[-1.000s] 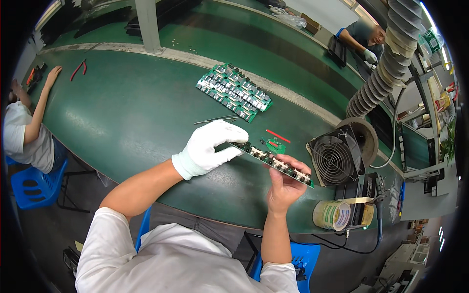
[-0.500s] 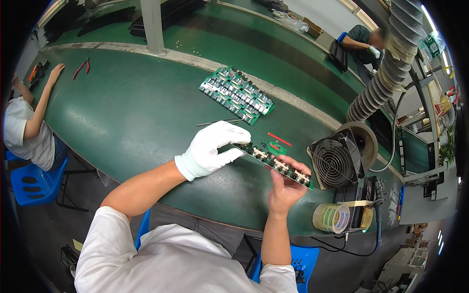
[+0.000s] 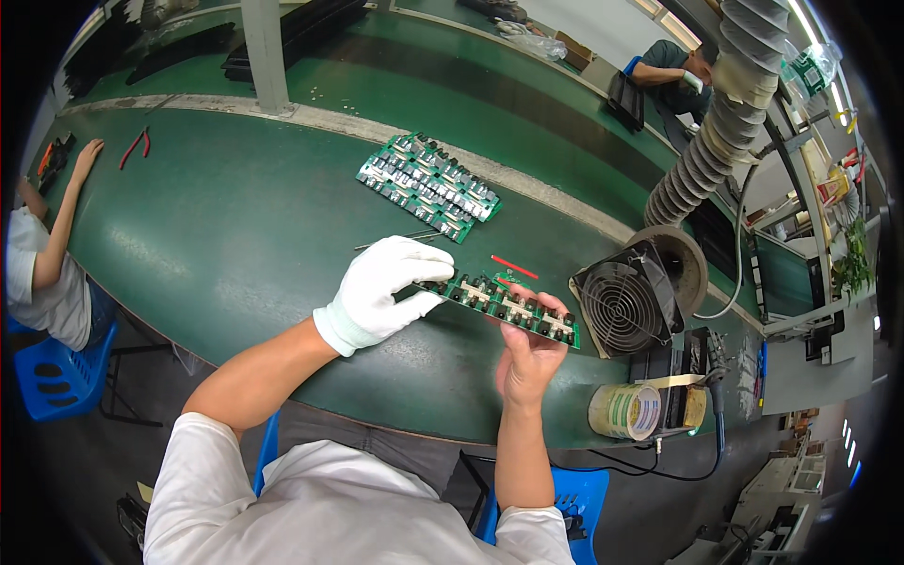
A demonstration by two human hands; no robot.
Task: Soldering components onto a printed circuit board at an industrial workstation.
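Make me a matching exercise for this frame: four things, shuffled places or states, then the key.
1. left hand
2. right hand
3. black fan
4. red-handled pliers

A. beside the grey duct's flared mouth
B. bare, gripping the held circuit board
C. near another person's hand
D. white-gloved

Pairs: 1-D, 2-B, 3-A, 4-C

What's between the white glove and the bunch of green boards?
The head view shows thin metal rods between the gloved left hand and the bunch of boards.

Green workbench (image 3: 235,207), pale upright post (image 3: 265,56), blue chair (image 3: 64,381) at left, grey floor (image 3: 202,471), bright strip light (image 3: 803,21)
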